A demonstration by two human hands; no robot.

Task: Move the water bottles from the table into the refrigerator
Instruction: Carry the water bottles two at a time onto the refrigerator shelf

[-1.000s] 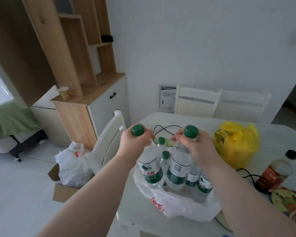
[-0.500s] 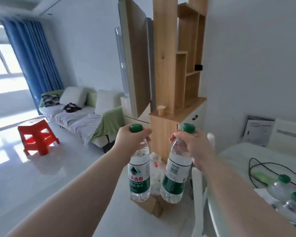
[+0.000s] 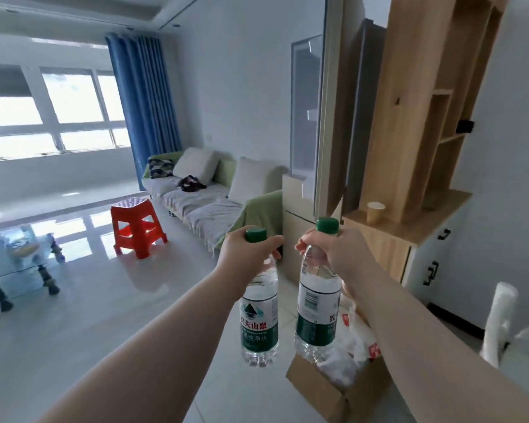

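A person's left hand (image 3: 244, 254) and right hand (image 3: 336, 254) hold two water bottles side by side above the floor (image 3: 104, 315), left bottle (image 3: 258, 315), right bottle (image 3: 318, 309). A stool (image 3: 136, 227) stands beyond at left before a sofa (image 3: 208, 206); a cardboard box (image 3: 333, 389) sits beneath the right bottle; a cup (image 3: 375, 212) rests on the cabinet (image 3: 409, 233) at right.

A home, open-plan living rm: a long sofa with white cushions and green throws (image 3: 208, 190) along the white wall, a red plastic stool (image 3: 136, 227) on glossy white floor tiles, a glass-topped coffee table w/ dark legs (image 3: 16, 264) at left. Blue full-length curtain (image 3: 145, 96) beside a wide, bright window (image 3: 52, 117). At right, a light-wood shelf unit w/ white cabinet doors (image 3: 422, 166), a paper cup (image 3: 375, 212) on its ledge; an open cardboard box holding white plastic bags (image 3: 336, 389) on the floor.
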